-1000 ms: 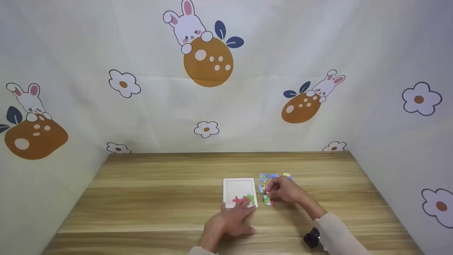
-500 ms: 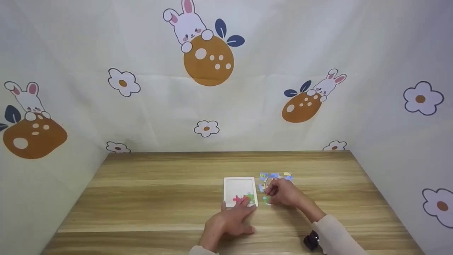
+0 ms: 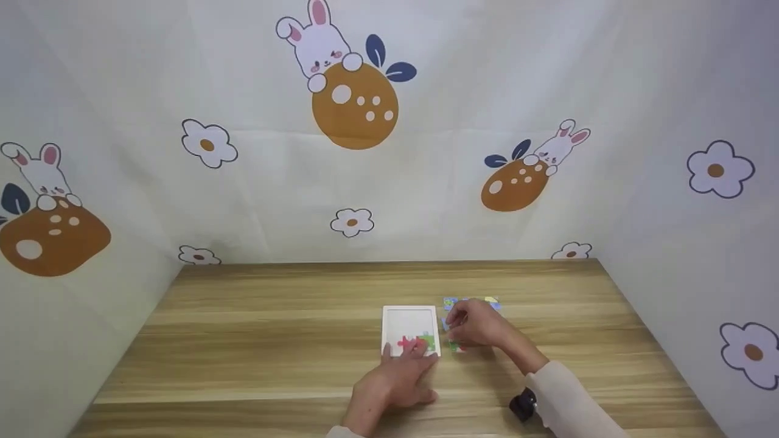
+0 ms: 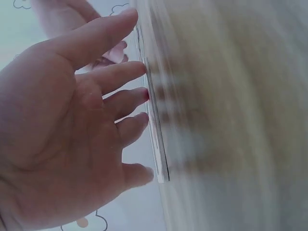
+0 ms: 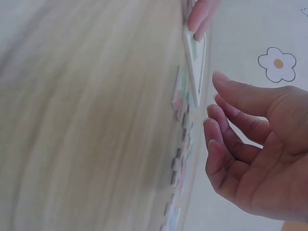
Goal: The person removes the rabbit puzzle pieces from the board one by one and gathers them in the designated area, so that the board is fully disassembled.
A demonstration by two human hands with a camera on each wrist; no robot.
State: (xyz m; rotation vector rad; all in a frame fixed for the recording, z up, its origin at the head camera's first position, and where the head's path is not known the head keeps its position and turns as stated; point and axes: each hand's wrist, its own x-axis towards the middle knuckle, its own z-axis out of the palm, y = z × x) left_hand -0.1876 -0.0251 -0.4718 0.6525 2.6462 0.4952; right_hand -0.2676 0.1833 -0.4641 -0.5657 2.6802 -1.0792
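Observation:
A white puzzle tray (image 3: 409,322) lies on the table with a red piece (image 3: 403,343) and a green piece (image 3: 429,342) along its near edge. My left hand (image 3: 398,382) rests its extended fingers on that edge and on the pieces there. To the right of the tray my right hand (image 3: 481,325) hovers low over loose puzzle pieces (image 3: 450,302), partly covering them. In the right wrist view its thumb and bent fingers stand apart with nothing between them. A green and red piece (image 5: 180,94) lies just beside the tray.
A blue and yellow piece (image 3: 493,302) lies behind the right hand. Under the right forearm sits a black device (image 3: 522,404) by the sleeve (image 3: 569,395). A patterned curtain (image 3: 426,182) surrounds the wooden table (image 3: 274,340).
My right hand has shifted slightly left, toward the tray, and covers more of the green and red piece. The left hand stays in place on the tray. The head view has turned a little.

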